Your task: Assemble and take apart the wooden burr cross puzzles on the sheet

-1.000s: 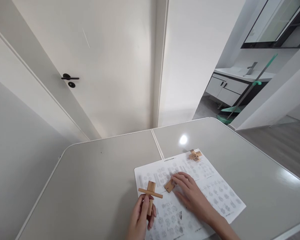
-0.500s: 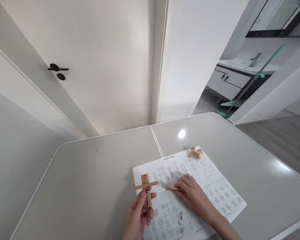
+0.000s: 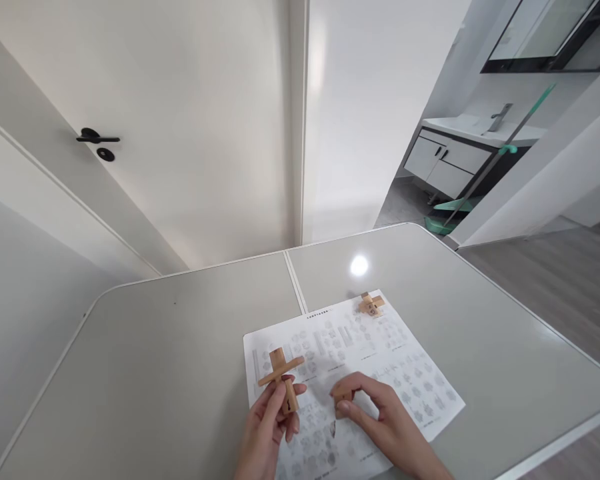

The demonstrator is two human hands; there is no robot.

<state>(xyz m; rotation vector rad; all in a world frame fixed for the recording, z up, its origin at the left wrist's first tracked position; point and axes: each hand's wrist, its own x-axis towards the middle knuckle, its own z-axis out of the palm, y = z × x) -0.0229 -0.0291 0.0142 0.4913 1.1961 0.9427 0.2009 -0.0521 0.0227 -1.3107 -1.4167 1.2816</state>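
Status: partway, judging by how the parts lie. Left hand [image 3: 267, 421] is closed in a pinch, thumb on top, around the near end of a crossed wooden assembly [image 3: 279, 361]. That assembly sits over the near left part of the printed sheet [image 3: 420, 383]: a thin stick lies across the far part of it, and the near part carries a black mark. Pieces are crossed and held together; whether they are locked or only gripped in place, can't tell.

Right hand [image 3: 375, 408] is curled, thumb and fingers nearly together on one loose wooden piece [image 3: 343, 395], much of it covered. It's over the middle of the sheet, apart from the left hand's assembly, so that join isn't made. Can't tell if the piece touches the paper.

Third item: a small wooden cluster [image 3: 371, 305] rests on the sheet's far corner, pieces crossing, neither hand on it. Looks put together as a unit; too small to confirm the joints.

Sheet lies flat on the worktop [image 3: 155, 373], rows of small grey figures, unreadable at this size. Left open, as far as visible: the right hand's piece is separate, and the two wooden groups are well apart.
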